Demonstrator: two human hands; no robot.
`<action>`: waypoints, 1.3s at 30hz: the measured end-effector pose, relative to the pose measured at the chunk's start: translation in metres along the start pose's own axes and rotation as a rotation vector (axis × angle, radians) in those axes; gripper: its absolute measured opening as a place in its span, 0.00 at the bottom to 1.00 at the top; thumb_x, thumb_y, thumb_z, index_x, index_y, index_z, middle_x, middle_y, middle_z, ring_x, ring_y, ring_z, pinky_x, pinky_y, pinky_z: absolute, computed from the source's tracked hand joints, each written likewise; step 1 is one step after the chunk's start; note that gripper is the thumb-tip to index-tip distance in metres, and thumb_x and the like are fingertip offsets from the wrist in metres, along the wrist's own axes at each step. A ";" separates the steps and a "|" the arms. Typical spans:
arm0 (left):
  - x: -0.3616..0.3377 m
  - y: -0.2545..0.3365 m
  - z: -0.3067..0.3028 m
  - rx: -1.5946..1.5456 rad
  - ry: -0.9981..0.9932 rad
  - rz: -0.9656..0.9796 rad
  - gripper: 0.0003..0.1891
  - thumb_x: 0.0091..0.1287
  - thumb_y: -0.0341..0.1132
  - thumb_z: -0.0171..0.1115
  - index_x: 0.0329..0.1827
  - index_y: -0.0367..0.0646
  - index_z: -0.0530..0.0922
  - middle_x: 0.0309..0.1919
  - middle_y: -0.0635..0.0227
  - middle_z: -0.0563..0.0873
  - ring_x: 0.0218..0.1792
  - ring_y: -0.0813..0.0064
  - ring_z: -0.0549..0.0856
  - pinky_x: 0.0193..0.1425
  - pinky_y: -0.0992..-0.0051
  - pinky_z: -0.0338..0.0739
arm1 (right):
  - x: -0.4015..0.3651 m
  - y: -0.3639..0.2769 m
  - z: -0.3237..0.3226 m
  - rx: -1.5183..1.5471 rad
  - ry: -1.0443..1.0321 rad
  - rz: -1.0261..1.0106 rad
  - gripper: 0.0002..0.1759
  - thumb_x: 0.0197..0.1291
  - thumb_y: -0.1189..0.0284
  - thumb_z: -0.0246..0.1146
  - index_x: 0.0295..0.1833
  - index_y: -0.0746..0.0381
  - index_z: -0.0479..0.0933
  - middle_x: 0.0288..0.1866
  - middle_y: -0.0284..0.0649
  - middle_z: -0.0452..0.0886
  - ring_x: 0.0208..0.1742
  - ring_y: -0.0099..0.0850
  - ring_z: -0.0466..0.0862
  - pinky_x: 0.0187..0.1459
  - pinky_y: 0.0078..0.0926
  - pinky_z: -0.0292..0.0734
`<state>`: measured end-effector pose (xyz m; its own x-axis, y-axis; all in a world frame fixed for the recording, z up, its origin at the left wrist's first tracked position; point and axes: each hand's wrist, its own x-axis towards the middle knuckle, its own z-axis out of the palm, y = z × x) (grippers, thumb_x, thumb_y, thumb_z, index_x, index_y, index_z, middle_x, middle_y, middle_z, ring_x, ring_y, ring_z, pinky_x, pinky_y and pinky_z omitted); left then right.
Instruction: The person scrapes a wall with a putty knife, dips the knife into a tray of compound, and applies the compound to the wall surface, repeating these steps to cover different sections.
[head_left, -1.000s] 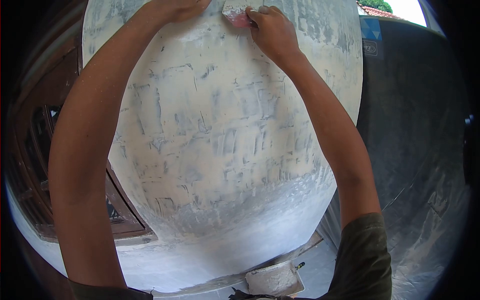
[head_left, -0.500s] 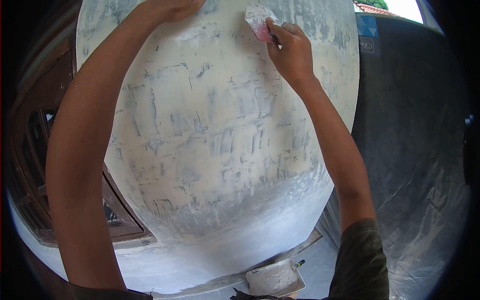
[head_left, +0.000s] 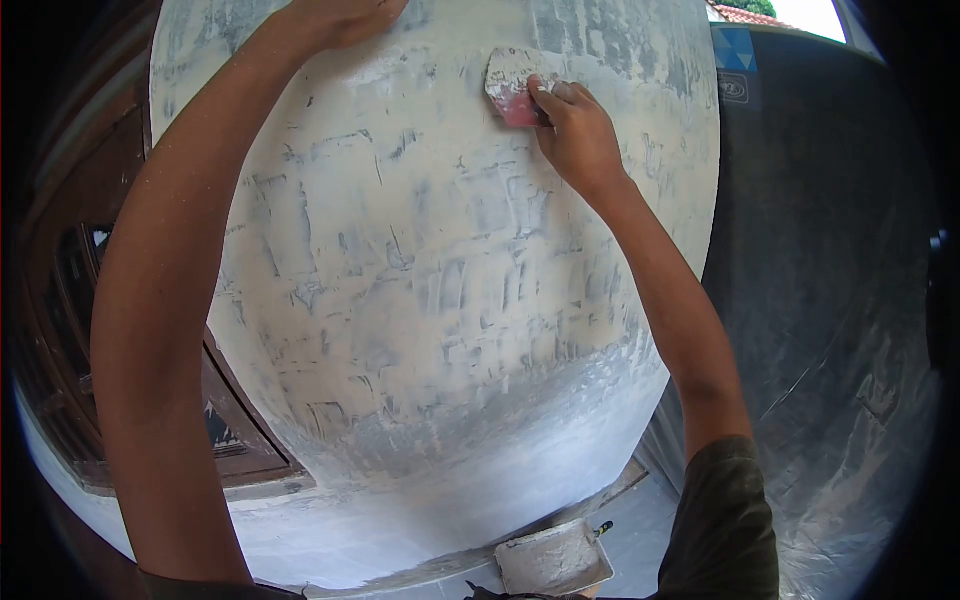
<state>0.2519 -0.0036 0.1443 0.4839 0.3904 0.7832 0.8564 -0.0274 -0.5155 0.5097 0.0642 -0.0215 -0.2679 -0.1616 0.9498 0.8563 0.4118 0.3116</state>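
A wall (head_left: 400, 280) with patchy cream and grey plaster fills the middle of the view. My right hand (head_left: 580, 135) is closed round a pink scraper (head_left: 515, 95), whose blade is coated with white paste and lies at the upper part of the wall. My left hand (head_left: 355, 18) is at the top edge, near the wall; its fingers are mostly cut off by the frame, so what they do is hidden.
A tray of white paste (head_left: 552, 560) with a dark-handled tool (head_left: 604, 527) stands on the floor at the bottom. A brown wooden window frame (head_left: 250, 435) is at the left. Dark plastic sheeting (head_left: 820, 250) hangs at the right.
My right hand and the scraper have moved down the wall and slightly left. My left hand has hardly moved.
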 end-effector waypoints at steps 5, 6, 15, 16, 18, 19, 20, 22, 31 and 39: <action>-0.008 0.008 -0.009 -0.065 -0.005 -0.014 0.31 0.74 0.38 0.37 0.80 0.39 0.58 0.82 0.53 0.54 0.83 0.53 0.48 0.85 0.52 0.41 | 0.001 0.003 -0.016 0.042 0.046 0.002 0.22 0.49 0.81 0.67 0.53 0.63 0.84 0.41 0.40 0.84 0.47 0.40 0.82 0.47 0.37 0.83; -0.007 0.007 -0.008 -0.063 -0.006 -0.014 0.31 0.74 0.38 0.37 0.80 0.39 0.58 0.82 0.53 0.54 0.83 0.53 0.48 0.85 0.52 0.41 | 0.013 0.007 -0.016 0.032 0.087 0.008 0.22 0.49 0.81 0.67 0.53 0.62 0.84 0.41 0.40 0.84 0.47 0.40 0.82 0.46 0.37 0.83; 0.001 -0.001 -0.001 0.024 -0.016 0.019 0.31 0.74 0.38 0.38 0.80 0.38 0.58 0.82 0.52 0.53 0.83 0.52 0.48 0.85 0.51 0.42 | 0.074 0.015 0.012 -0.103 0.149 -0.096 0.21 0.54 0.80 0.66 0.55 0.60 0.84 0.39 0.41 0.84 0.46 0.41 0.82 0.50 0.40 0.81; 0.000 0.001 -0.001 0.011 -0.015 0.010 0.31 0.74 0.38 0.38 0.80 0.38 0.58 0.82 0.52 0.53 0.83 0.52 0.48 0.85 0.51 0.42 | 0.067 0.012 0.013 -0.111 0.120 -0.083 0.20 0.54 0.81 0.65 0.55 0.61 0.84 0.39 0.42 0.84 0.46 0.41 0.82 0.50 0.39 0.82; 0.000 0.002 -0.002 -0.001 -0.011 -0.004 0.31 0.74 0.38 0.38 0.80 0.38 0.58 0.82 0.52 0.53 0.83 0.52 0.48 0.85 0.51 0.42 | 0.047 0.007 0.011 -0.104 0.078 -0.074 0.22 0.52 0.81 0.66 0.55 0.61 0.84 0.41 0.41 0.84 0.48 0.41 0.83 0.48 0.37 0.83; 0.001 0.002 -0.002 0.004 -0.014 -0.002 0.31 0.74 0.38 0.38 0.81 0.38 0.57 0.82 0.52 0.53 0.83 0.52 0.48 0.85 0.51 0.42 | 0.035 0.004 0.010 -0.096 0.036 -0.061 0.23 0.50 0.81 0.66 0.55 0.60 0.83 0.43 0.40 0.84 0.50 0.40 0.83 0.47 0.36 0.83; 0.001 0.002 -0.002 0.009 -0.014 -0.002 0.31 0.74 0.38 0.37 0.81 0.38 0.57 0.82 0.52 0.53 0.83 0.52 0.48 0.85 0.51 0.42 | 0.025 0.002 0.009 -0.095 0.037 -0.064 0.23 0.50 0.81 0.66 0.55 0.60 0.83 0.43 0.40 0.84 0.50 0.40 0.83 0.47 0.36 0.83; 0.000 0.002 -0.002 0.006 -0.016 -0.005 0.31 0.74 0.38 0.37 0.81 0.38 0.57 0.82 0.52 0.53 0.83 0.52 0.48 0.85 0.51 0.42 | 0.003 -0.004 0.001 0.013 0.038 -0.038 0.24 0.50 0.81 0.66 0.56 0.60 0.83 0.44 0.40 0.84 0.49 0.39 0.83 0.47 0.36 0.84; -0.008 0.013 -0.012 -0.032 -0.041 -0.042 0.31 0.74 0.38 0.37 0.81 0.39 0.56 0.83 0.53 0.51 0.83 0.54 0.46 0.86 0.52 0.40 | 0.047 0.031 -0.013 0.055 0.200 0.017 0.23 0.52 0.82 0.69 0.56 0.61 0.85 0.32 0.44 0.81 0.36 0.40 0.82 0.41 0.34 0.80; -0.004 0.012 -0.009 0.012 -0.080 -0.075 0.31 0.76 0.37 0.36 0.81 0.39 0.56 0.83 0.54 0.51 0.83 0.55 0.46 0.86 0.53 0.39 | 0.061 0.040 0.007 -0.051 0.010 0.002 0.23 0.56 0.83 0.62 0.59 0.64 0.82 0.44 0.49 0.85 0.49 0.48 0.82 0.53 0.42 0.79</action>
<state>0.2620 -0.0140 0.1381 0.4018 0.4633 0.7899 0.8874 0.0160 -0.4608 0.5244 0.0776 0.0492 -0.2619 -0.1701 0.9500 0.8781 0.3663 0.3077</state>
